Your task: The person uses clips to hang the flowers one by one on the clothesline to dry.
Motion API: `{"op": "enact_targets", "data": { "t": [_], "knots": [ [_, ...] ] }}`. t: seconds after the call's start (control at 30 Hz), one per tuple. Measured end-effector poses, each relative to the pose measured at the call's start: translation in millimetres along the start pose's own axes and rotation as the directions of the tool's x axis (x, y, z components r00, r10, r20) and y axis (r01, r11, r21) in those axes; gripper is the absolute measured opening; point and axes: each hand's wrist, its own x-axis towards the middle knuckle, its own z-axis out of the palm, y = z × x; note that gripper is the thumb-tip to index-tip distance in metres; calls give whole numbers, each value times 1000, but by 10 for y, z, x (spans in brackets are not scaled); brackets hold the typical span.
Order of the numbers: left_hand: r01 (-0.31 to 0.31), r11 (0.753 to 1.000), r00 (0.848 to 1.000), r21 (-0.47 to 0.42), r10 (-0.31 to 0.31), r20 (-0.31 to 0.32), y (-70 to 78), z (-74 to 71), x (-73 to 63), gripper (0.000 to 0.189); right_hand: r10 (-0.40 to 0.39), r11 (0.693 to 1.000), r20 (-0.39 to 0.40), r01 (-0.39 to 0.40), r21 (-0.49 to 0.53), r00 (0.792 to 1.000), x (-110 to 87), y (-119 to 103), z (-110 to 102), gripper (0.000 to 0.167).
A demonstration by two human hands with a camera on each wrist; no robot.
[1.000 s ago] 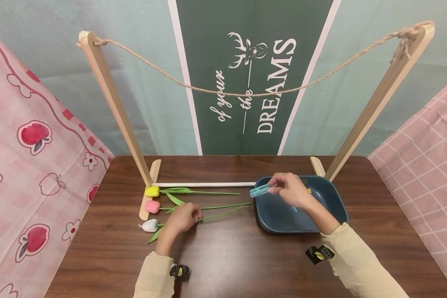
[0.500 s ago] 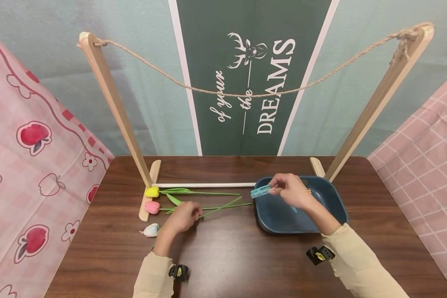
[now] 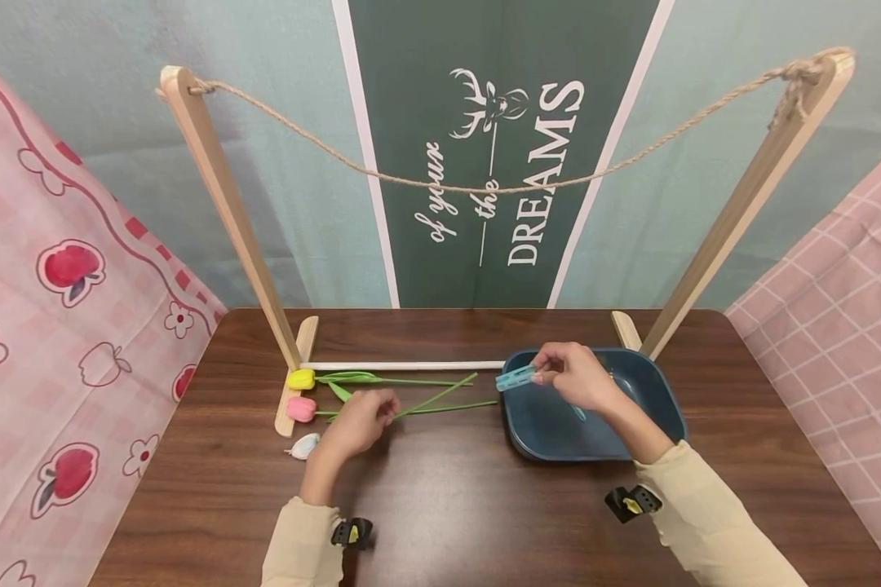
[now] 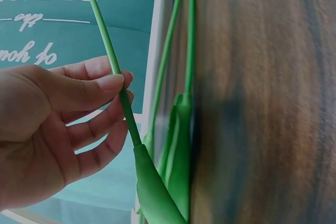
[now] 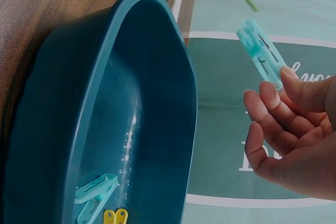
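Note:
My left hand (image 3: 363, 422) pinches the green stem (image 4: 108, 45) of a white artificial tulip (image 3: 305, 446) between thumb and fingers; the stem slants up off the table. Below it on the table lie a yellow tulip (image 3: 301, 379) and a pink tulip (image 3: 301, 408), blooms to the left. My right hand (image 3: 574, 375) holds a light-blue clothespin (image 5: 261, 53) by one end, above the left part of a dark blue basin (image 3: 558, 452). Inside the basin are another light-blue clothespin (image 5: 97, 196) and a yellow clothespin (image 5: 115, 216).
A wooden frame has a left post (image 3: 227, 204) and a right post (image 3: 749, 204). A twine rope (image 3: 477, 190) sags between their tops. A white rod (image 3: 404, 366) joins the feet near the back of the brown table (image 3: 440, 522). Curtains hang around it.
My left hand has lifted the white tulip's stem; its tip has swung up and away from me, crossing over the pink tulip's stem. My right hand with the clothespin has hardly moved.

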Motion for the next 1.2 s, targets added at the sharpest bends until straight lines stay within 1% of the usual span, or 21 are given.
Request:
{"op": "enact_targets", "data": {
  "t": [0.17, 0.3, 0.4, 0.57, 0.77, 0.9, 1.0, 1.2],
  "knots": [
    [-26, 1000, 999, -9, 25, -26, 69, -47, 12, 20, -2, 1000, 2, 2, -4, 1000, -2, 5, -1, 4],
    [-54, 999, 997, -6, 53, -63, 121, -90, 19, 21, -10, 1000, -1, 10, -6, 1000, -2, 9, -3, 5],
    [-58, 998, 994, 11, 58, -92, 154, -120, 28, 23, -10, 1000, -3, 10, -5, 1000, -4, 12, -8, 5],
    [-59, 998, 990, 25, 62, -125, 214, -179, 52, 19, -7, 1000, -4, 7, 3, 1000, -7, 11, -15, 6],
    [-75, 997, 983, 9, 76, -165, 288, -259, 82, 20, -4, 1000, 3, 4, 7, 1000, -11, 7, -25, 7],
    [-62, 998, 982, -8, 60, -177, 323, -303, 109, 18, 0, 1000, 6, 0, 5, 1000, -10, 10, -34, 6],
    [-52, 999, 984, -16, 48, -173, 348, -330, 138, 17, 1, 1000, 6, -1, 8, 1000, -9, 11, -40, 6],
    [-66, 998, 982, -17, 62, -176, 395, -384, 185, 15, 0, 1000, 14, 0, 9, 1000, -5, 10, -45, 6]
  ]
}}
